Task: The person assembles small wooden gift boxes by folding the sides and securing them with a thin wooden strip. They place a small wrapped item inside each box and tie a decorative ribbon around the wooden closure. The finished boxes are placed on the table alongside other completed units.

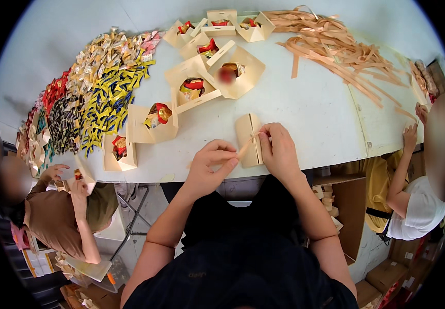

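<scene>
A small closed cream box (246,127) lies on the table in front of me, its flaps meeting along a seam. Around its middle runs a thin peach ribbon (244,149), crossing at the seam. My left hand (210,166) pinches one ribbon end at the box's left side. On the other side my right hand (281,150) is closed at the ribbon's crossing, thumb and fingertips together, against the box's right edge. What lies under those fingertips is mostly hidden.
Open cream boxes (153,135) filled with wrapped sweets stand ahead and to the left. Piles of wrapped sweets (112,95) cover the table's far left. Loose peach ribbons (330,49) lie at the back right. Co-workers sit left (58,221) and right (413,206). A cardboard carton (353,216) stands below the table edge.
</scene>
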The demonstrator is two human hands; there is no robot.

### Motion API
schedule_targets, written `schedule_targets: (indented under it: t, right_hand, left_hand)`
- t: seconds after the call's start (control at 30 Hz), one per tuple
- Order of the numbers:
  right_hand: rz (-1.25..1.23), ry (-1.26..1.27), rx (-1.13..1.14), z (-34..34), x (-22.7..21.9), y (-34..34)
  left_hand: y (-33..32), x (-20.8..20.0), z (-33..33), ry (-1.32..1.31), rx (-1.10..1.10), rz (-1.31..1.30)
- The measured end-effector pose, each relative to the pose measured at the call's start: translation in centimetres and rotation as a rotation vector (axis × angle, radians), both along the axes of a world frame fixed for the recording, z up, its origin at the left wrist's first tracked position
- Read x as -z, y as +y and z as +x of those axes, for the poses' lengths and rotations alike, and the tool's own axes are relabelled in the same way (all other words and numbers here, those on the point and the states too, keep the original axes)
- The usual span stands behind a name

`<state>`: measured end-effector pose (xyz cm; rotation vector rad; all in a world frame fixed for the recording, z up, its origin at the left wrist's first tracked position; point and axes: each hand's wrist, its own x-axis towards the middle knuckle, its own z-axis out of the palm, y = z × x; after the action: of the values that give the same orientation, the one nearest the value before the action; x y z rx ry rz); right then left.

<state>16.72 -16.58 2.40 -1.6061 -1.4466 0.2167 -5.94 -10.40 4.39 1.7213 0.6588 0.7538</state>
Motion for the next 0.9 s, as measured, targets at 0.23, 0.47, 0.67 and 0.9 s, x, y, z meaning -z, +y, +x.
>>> schedule_targets:
  t: [0.23,0.47,0.67,0.9]
  right_hand:
    - [-0.082,0.028,0.000,-1.3,-0.5,-0.6]
    - [-0.580,0.300,-0.162,3.8,-4.4,-0.1]
    - [-0.426,0.458,-0.207,2.4,-9.3,0.7]
    - [-0.322,0.027,-0.106,0.3,-8.2,-3.9]
  left_hand:
    - [0.9,0.6,4.9,-0.253,-0.084,-0.052]
    - [-0.2,0.0,5.5,-0.104,-0.148,0.243]
    - [-1.7,-0.4,6.4,-0.090,-0.154,0.153]
    - [0.2,-0.1,5.2,-0.378,-0.035,-0.542]
